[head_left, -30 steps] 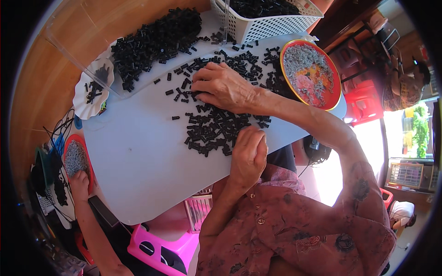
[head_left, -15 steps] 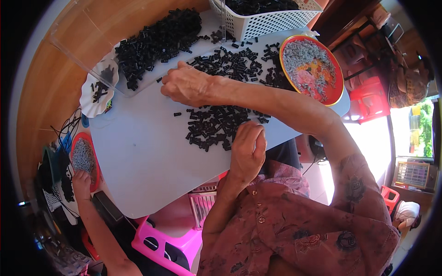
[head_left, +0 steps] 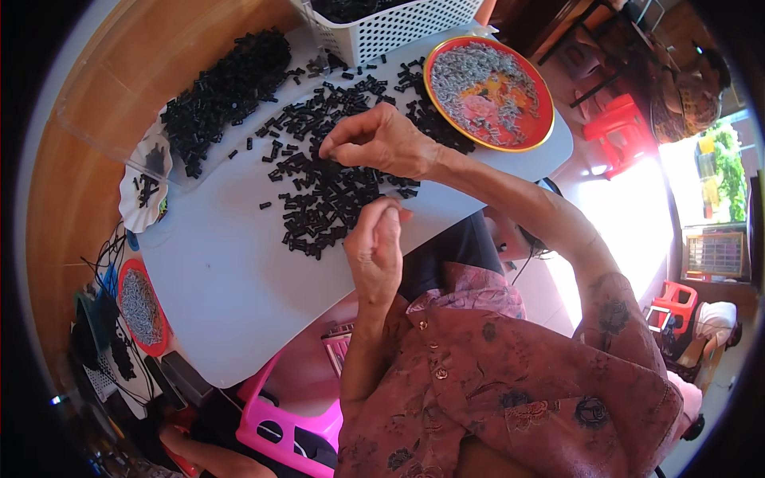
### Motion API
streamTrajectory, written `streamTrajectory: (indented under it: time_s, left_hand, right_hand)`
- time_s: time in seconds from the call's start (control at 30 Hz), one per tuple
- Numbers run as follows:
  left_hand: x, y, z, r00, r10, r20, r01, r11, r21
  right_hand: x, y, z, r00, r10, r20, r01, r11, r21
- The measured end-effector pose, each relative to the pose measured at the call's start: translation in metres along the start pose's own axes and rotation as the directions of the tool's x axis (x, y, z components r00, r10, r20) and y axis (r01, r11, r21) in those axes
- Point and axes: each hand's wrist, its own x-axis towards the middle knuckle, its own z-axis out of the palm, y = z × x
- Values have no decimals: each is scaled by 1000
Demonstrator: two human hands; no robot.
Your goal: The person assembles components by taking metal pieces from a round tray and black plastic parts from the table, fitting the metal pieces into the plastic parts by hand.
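Small black plastic pieces [head_left: 319,207] lie spread in a loose pile on the white table [head_left: 215,303]. Over this pile hangs my right hand [head_left: 382,145], thumb and fingers pinched together; whatever is between them is too small to make out. Closer to my body, at the pile's near edge, my left hand [head_left: 376,248] is closed with its thumb against the curled fingers. Its contents, if any, are hidden. The two hands are a short way apart. A red, yellow-rimmed round tray [head_left: 542,131] of small silvery metal parts stands to the right.
A larger black heap [head_left: 231,84] lies far left beside a white scalloped dish [head_left: 131,199]. At the back stands a white perforated basket [head_left: 414,36]. A red dish [head_left: 163,338] of metal parts, a pink plastic stool [head_left: 255,406] and another person's arm [head_left: 211,456] are at left.
My right hand has come back from the table's far side toward my left hand. The other person's hand has left the red dish. The whole view has shifted somewhat.
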Motion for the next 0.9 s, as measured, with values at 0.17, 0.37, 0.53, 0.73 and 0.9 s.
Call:
streamTrajectory:
  time_s: [0.17, 0.37, 0.53, 0.73, 0.9]
  left_hand:
    - [11, 7, -2, 996, 24, -90, -39, 985, -166]
    - [21, 8, 6, 972, 217, -93, -192, 957, 218]
    - [23, -6, 9, 932, 355, -65, -314, 885, 343]
    - [20, -8, 14, 925, 380, 28, -343, 799, 493]
    - [18, 3, 14, 948, 305, 86, -313, 855, 414]
  right_hand:
    - [-45, 2, -2, 994, 96, -55, -77, 958, 275]
    - [-68, 16, 3, 988, -27, -151, 83, 924, 372]
    - [-87, 22, -6, 969, -40, -244, 123, 934, 336]
    - [-93, 34, -11, 946, -219, -239, 251, 962, 111]
    - [-94, 34, -13, 931, -273, -243, 302, 949, 91]
